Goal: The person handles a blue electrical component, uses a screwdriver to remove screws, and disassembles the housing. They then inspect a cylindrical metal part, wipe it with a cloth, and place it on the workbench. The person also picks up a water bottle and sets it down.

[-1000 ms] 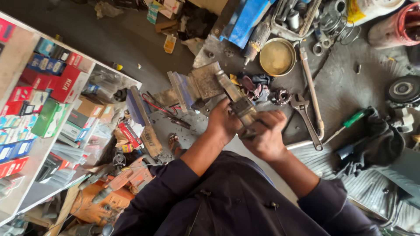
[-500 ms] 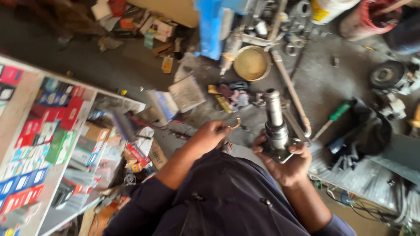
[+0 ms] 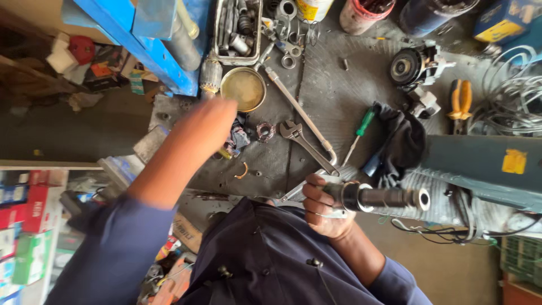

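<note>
The left hand (image 3: 212, 116) reaches blurred over the tabletop (image 3: 339, 96) toward the brass dish (image 3: 243, 88); I cannot tell its fingers' state. The right hand (image 3: 322, 206) clenches the steel shaft assembly (image 3: 384, 197), likely heavy, rigid, greasy; best gripped at the thick collar.

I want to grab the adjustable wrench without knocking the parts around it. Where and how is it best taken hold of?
Probably take the adjustable wrench by its long handle, mid-length toward the near end, coming from above. The handle lies flat on the bench mat, slim enough to close fingers around; the head sits close to a small ring part, and a long bar runs alongside.
</note>
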